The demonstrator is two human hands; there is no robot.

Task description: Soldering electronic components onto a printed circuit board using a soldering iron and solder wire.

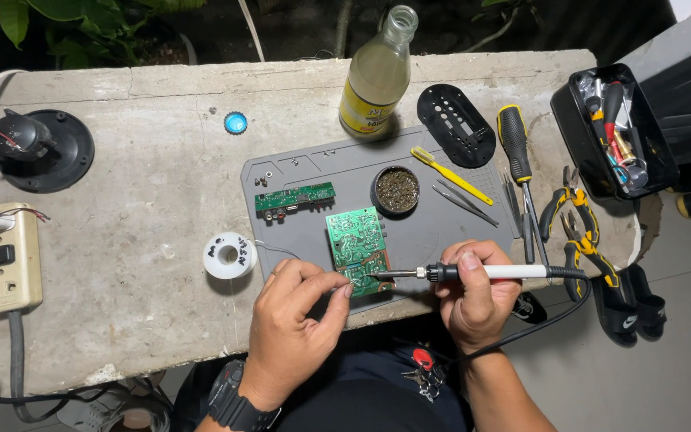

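Two hands meet near the lower middle of the frame, over the front edge of a grey work mat that lies on a rough concrete ledge. The right hand is closed around the pale handle of a soldering iron, held like a pen, its tip pointing left onto the near end of a green circuit board. The left hand has thumb and forefinger pinched narrowly together just at that same corner of the board; a thin strand of solder may be between them, though it is too fine to tell for sure. A white solder spool sits just left of the mat.

By the look of it, the board is light, stiff and thin, likely to slide on the mat if nudged, and its joints and small parts are fragile; the bare edges look like the safest place to take hold. The iron is best gripped at the handle only, well back from the metal shaft.

Higher on the mat lie a smaller green board, a round tin of brass wool, a yellow brush and tweezers. A glass bottle stands behind, a screwdriver and pliers lie at right, and a power strip is at far left.
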